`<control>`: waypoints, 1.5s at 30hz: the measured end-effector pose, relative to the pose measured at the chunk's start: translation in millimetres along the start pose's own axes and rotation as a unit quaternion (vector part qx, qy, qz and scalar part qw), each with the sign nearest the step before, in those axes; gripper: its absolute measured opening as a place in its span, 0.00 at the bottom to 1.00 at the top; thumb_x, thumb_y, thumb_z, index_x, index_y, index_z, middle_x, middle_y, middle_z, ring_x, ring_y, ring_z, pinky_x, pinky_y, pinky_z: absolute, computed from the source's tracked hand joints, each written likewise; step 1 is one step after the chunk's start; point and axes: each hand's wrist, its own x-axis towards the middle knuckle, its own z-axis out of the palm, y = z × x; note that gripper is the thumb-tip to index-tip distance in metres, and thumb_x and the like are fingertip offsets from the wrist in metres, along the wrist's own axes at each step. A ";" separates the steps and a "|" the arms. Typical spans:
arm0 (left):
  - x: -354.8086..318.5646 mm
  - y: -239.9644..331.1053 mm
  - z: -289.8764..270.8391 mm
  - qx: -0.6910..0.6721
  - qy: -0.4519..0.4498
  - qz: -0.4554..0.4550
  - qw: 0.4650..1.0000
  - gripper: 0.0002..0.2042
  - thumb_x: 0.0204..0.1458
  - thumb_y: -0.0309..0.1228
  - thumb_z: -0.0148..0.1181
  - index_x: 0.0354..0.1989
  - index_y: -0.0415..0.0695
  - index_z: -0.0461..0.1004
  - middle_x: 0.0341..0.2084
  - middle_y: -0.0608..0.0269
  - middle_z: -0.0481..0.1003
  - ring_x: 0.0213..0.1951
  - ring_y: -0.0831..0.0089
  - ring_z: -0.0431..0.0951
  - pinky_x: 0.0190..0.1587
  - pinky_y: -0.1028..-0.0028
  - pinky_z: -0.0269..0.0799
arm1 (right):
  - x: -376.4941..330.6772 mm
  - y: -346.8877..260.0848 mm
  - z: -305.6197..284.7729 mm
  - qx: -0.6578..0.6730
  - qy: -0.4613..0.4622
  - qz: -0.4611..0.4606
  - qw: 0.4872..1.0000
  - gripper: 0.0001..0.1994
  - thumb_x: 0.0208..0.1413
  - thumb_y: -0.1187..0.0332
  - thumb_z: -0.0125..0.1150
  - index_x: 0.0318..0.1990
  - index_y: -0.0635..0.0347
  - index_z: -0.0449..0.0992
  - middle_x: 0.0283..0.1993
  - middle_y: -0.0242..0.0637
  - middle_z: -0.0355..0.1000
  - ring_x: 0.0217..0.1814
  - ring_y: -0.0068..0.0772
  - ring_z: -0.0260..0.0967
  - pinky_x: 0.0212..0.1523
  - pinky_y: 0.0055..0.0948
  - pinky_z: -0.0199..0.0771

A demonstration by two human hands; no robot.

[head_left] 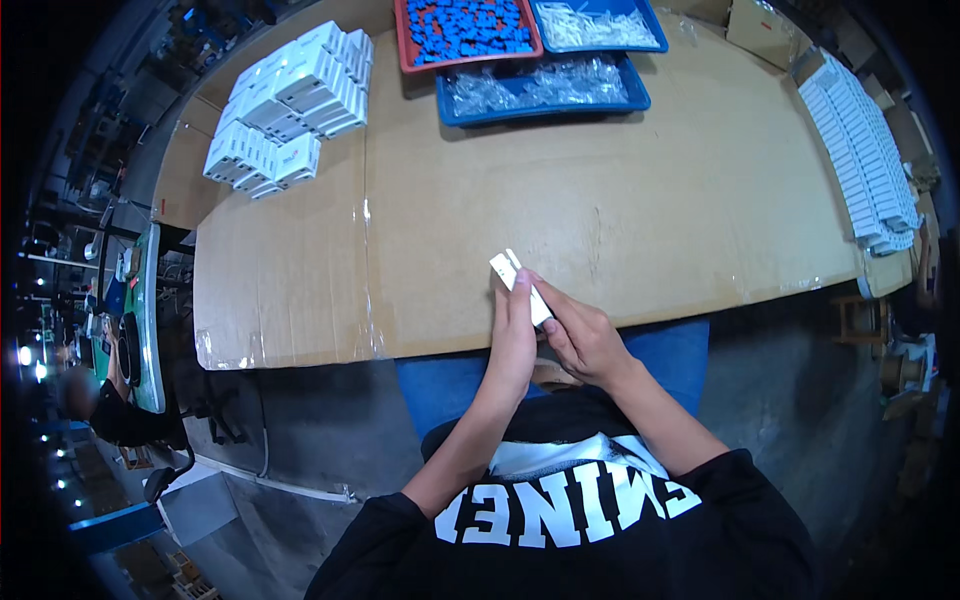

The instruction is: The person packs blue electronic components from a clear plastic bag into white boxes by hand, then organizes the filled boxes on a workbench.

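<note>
A small, narrow white box is held between my two hands over the table's near edge. It tilts, its upper end pointing away from me and to the left, and what looks like a flap stands out there. My left hand is closed along the box's left side, with the thumb lying on its face. On the other side, my right hand is closed around the right side and lower end. A little dark bit shows at that lower end, too small to make out. The fingers beneath the box are hidden.
Stacked white boxes stand at the far left, and long rows of white boxes at the right. Beyond the cardboard-covered table middle are a red tray of blue parts, a blue tray of white pieces and a blue tray of clear plastic bags. Another person sits leftward.
</note>
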 end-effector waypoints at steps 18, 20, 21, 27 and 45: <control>1.0 -17.5 -3.4 -0.026 0.023 0.003 0.999 0.25 0.68 0.57 0.47 0.52 0.45 0.70 0.37 0.68 0.72 0.39 0.79 0.73 0.42 0.74 0.70 | -5.7 5.0 6.5 -0.058 0.028 -0.043 0.997 0.24 0.64 0.71 0.57 0.65 0.76 0.68 0.39 0.53 0.79 0.31 0.48 0.79 0.34 0.39 0.81; -2.9 -10.3 -2.6 -0.029 0.020 -0.015 0.999 0.22 0.70 0.52 0.44 0.53 0.44 0.68 0.38 0.67 0.70 0.40 0.78 0.71 0.45 0.74 0.68 | -6.2 2.6 6.2 -0.055 0.010 -0.012 0.998 0.24 0.64 0.71 0.57 0.65 0.77 0.68 0.39 0.54 0.79 0.29 0.48 0.78 0.32 0.39 0.80; -4.7 -7.0 -1.4 -0.033 0.012 -0.035 0.999 0.19 0.72 0.47 0.41 0.53 0.44 0.67 0.39 0.67 0.68 0.42 0.78 0.68 0.48 0.74 0.66 | -7.6 3.1 6.0 -0.053 0.010 -0.014 0.998 0.24 0.64 0.71 0.57 0.65 0.77 0.68 0.39 0.54 0.79 0.29 0.48 0.78 0.32 0.39 0.80; 0.5 -2.1 -12.1 -0.042 0.000 -0.027 0.999 0.28 0.69 0.51 0.47 0.67 0.42 0.63 0.49 0.63 0.71 0.50 0.75 0.72 0.56 0.72 0.68 | 3.1 -6.9 -2.9 0.002 0.000 0.033 0.999 0.22 0.67 0.70 0.54 0.66 0.70 0.69 0.57 0.57 0.76 0.53 0.52 0.79 0.52 0.39 0.80; -2.7 0.8 -12.6 0.019 -0.103 0.114 0.988 0.36 0.71 0.58 0.35 0.79 0.47 0.45 0.64 0.53 0.65 0.63 0.65 0.68 0.66 0.67 0.65 | 9.9 -19.6 -3.2 0.359 0.014 0.256 0.897 0.29 0.61 0.74 0.67 0.69 0.65 0.65 0.70 0.46 0.65 0.73 0.41 0.63 0.73 0.38 0.62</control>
